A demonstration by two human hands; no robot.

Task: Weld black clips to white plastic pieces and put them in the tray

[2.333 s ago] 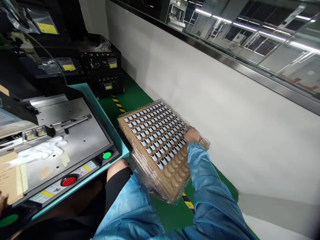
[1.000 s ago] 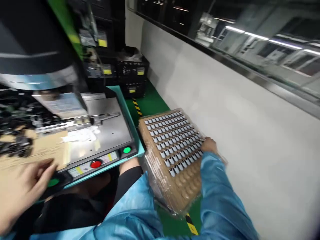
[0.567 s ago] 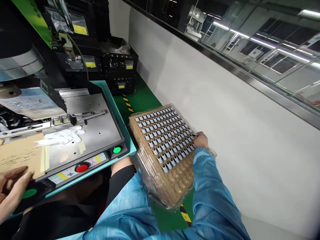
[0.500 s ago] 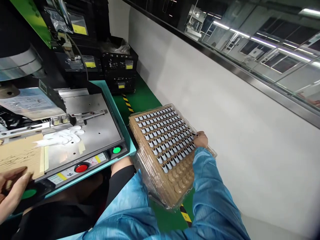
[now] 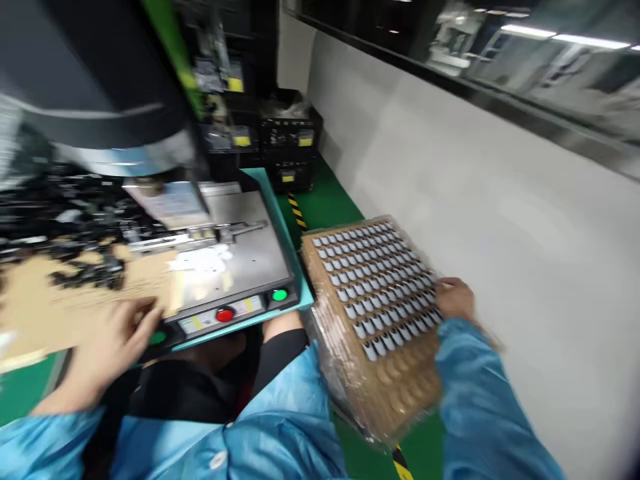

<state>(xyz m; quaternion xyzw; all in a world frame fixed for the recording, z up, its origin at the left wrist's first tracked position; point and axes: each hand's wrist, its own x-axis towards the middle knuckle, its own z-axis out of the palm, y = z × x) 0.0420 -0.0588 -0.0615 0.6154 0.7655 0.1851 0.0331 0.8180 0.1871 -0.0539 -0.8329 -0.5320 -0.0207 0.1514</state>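
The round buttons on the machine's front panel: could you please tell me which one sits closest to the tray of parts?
The green button, at the panel's right end, nearest the tray; the red button sits further left.

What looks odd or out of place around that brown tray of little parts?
The brown moulded tray of small grey parts is not full: its nearest rows sit empty. It rests tilted atop a plastic-wrapped stack of trays beside the bench. The right hand touches its far edge.
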